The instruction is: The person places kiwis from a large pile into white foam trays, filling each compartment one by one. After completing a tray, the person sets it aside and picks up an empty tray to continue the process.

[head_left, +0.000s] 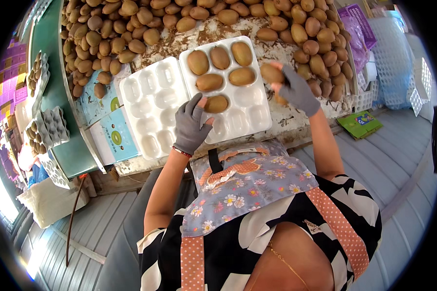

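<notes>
A white plastic tray (265,122) with moulded hollows lies before me, several kiwifruit in its upper hollows. My left hand (192,125), in a grey fingerless glove, rests over the tray's left edge. Its fingertips touch the left end of a kiwifruit (217,104) in a hollow, with the thumb spread away. To the right of the tray, my right hand (299,87), gloved alike, has a slightly blurred kiwifruit (271,74) between thumb and fingers. Another kiwifruit (280,99) shows partly beneath that hand; whether it is held I cannot tell. A second white tray (151,98) with bare hollows adjoins on the left.
Loose kiwifruit (131,25) are heaped along the worktop's back and both sides. On the left runs a green conveyor belt (52,109) with filled trays (45,131) at its far edge. Blue printed cardboard (118,136) lies beside the trays. A purple crate (360,25) stands at right.
</notes>
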Available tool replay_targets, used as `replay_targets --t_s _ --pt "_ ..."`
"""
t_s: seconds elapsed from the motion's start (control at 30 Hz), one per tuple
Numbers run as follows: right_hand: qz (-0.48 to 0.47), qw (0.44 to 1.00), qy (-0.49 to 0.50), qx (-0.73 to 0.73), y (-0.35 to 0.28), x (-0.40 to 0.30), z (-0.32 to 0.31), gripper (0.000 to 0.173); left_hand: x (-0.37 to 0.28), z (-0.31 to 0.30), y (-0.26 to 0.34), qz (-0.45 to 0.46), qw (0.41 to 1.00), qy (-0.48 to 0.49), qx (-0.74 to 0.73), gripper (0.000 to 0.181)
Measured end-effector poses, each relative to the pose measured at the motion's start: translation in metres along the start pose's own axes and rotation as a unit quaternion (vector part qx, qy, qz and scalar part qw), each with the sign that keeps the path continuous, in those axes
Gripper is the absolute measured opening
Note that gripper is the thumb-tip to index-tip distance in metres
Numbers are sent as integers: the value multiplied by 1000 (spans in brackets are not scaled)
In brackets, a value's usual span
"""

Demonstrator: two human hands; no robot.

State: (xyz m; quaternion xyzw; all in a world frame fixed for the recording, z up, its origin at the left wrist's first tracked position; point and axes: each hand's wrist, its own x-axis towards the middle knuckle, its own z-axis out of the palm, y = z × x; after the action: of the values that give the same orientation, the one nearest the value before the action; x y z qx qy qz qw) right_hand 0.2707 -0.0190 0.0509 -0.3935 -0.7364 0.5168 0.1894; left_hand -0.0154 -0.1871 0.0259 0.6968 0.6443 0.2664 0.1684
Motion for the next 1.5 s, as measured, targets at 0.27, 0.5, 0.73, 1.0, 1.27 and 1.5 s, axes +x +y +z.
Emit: replay_targets --t_s 0.27,0.5,0.73,1.0,1.27,1.5 --pt "-46 924 -125 -358 -39 -11 39 38 -1 -2 12 -34 999 -15 21 58" --pt "-69 949 186 -243 -23 -57 94 41 -6 16 45 15 1000 -3 -13 40" --pt "-7 959 249 -136 -8 -69 103 51 177 49 61 52 999 -7 -13 29" --pt "38 924 283 -256 33 75 -24 43 291 150 60 -100 967 -181 147 33" --pt "112 873 150 -451 83 159 -49 45 210 3 57 -151 974 -157 -62 47" --pt "117 850 153 -490 70 156 -45 58 23 -31 52 -304 929 19 -211 40"
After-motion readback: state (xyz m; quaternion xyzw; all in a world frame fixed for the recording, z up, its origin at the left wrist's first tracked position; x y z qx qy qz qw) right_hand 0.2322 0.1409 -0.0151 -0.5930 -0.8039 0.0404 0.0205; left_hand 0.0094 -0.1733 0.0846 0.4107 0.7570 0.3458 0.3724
